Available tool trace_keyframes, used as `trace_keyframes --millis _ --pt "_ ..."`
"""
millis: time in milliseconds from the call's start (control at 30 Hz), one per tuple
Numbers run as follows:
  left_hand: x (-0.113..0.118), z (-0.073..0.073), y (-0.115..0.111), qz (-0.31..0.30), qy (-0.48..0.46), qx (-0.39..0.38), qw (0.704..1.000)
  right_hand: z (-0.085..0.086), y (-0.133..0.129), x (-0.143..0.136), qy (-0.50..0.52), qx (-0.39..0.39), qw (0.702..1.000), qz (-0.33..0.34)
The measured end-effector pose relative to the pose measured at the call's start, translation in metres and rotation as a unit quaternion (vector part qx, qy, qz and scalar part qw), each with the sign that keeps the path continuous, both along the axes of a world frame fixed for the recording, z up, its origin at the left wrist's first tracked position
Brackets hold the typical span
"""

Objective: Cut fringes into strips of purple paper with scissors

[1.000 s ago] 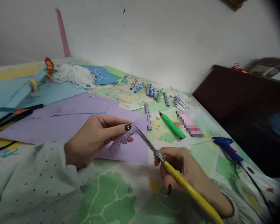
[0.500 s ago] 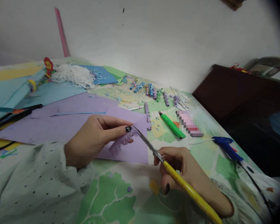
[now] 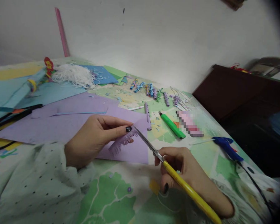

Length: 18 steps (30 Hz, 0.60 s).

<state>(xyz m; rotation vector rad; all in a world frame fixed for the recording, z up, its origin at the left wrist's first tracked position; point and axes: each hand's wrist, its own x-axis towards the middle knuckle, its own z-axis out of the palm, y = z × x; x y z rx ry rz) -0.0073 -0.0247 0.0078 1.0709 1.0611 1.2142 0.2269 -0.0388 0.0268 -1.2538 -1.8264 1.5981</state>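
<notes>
Between the thumb and fingers of my left hand (image 3: 100,137) is a purple paper strip (image 3: 121,145), its lower edge cut into a fine fringe. My right hand (image 3: 177,165) grips scissors (image 3: 184,184) with long yellow handles. Their narrow metal blades point up and left, with the tips at the strip beside my left thumb; the blades look nearly closed. Under the strip, purple paper sheets (image 3: 133,152) lie on the table. A rolled purple paper tube (image 3: 147,116) with dark dots rests just beyond the sheets.
A green cutter (image 3: 172,125) and a blue glue gun (image 3: 227,147) lie to the right. Several small curled paper rolls (image 3: 151,89) stand near the wall. White string (image 3: 72,75) is heaped at the back left. A black-handled tool (image 3: 14,115) sits at the left.
Both hands hold almost the same place. The right thumb has shifted very slightly left on the scissors, and the fringed strip has tilted a little.
</notes>
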Motion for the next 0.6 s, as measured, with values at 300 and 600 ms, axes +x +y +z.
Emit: trace_keyframes --millis 300,600 --pt "-0.0006 -0.0007 -0.0008 0.002 0.003 0.001 1.0 0.0014 -0.0007 0.0 -0.012 0.007 1.0 -0.004" --pt "-0.0001 -0.0006 0.0004 0.004 0.0 0.003 1.0 0.0002 -0.0009 0.0005 -0.017 -0.005 1.0 -0.014"
